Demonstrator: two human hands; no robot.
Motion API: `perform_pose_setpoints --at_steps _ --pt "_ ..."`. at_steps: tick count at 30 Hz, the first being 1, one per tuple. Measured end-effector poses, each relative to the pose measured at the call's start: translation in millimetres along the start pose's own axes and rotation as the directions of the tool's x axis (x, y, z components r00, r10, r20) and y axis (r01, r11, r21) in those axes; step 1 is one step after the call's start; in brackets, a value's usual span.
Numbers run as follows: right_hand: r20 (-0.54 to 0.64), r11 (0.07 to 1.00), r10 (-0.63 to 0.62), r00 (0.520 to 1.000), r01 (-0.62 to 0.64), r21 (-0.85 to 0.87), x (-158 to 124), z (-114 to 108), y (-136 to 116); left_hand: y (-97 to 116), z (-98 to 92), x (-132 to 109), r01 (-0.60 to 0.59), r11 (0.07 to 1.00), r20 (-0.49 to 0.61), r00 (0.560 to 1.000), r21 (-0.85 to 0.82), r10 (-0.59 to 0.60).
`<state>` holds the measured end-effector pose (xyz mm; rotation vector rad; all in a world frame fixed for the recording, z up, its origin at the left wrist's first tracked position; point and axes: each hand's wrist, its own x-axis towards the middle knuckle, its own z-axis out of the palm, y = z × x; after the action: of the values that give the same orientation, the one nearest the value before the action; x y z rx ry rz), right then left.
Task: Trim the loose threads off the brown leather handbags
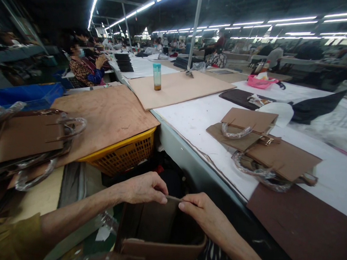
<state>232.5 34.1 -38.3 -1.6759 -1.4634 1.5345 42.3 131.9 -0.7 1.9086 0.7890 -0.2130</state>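
Observation:
An open brown handbag (158, 239) rests on my lap at the bottom of the view, its mouth facing up. My left hand (143, 187) pinches the bag's far top edge from the left, fingers closed on it. My right hand (200, 210) grips the same edge just to the right, thumb on the rim. The two hands almost touch. The bag's inside is dark.
Two brown handbags with plastic-wrapped handles (260, 149) lie on the white table (335, 175) to the right. More bags (26, 140) are stacked at left beside a yellow basket (125, 154) under a board. A bottle (157, 76) stands further back. Other workers sit at left.

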Motion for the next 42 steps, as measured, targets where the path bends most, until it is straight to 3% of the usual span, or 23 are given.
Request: perform_pose_setpoints --at_steps 10,21,30,42 --pt "0.102 0.979 0.056 0.993 -0.075 0.19 3 -2 0 -1 -0.5 0 0.015 1.0 -0.009 1.0 -0.027 -0.015" --pt "0.056 0.992 0.054 0.997 -0.06 0.114 -1 2 -1 6 2.3 -2 0.017 1.0 -0.011 1.0 -0.02 -0.017" --pt "0.111 0.97 0.022 0.994 -0.048 0.237 -9 -1 -10 2 3.4 0 -0.005 1.0 0.004 1.0 -0.002 0.005" --pt "0.03 0.998 0.031 0.999 -0.033 0.051 0 2 -5 5 5.4 -1 0.002 1.0 -0.018 1.0 -0.007 -0.003"
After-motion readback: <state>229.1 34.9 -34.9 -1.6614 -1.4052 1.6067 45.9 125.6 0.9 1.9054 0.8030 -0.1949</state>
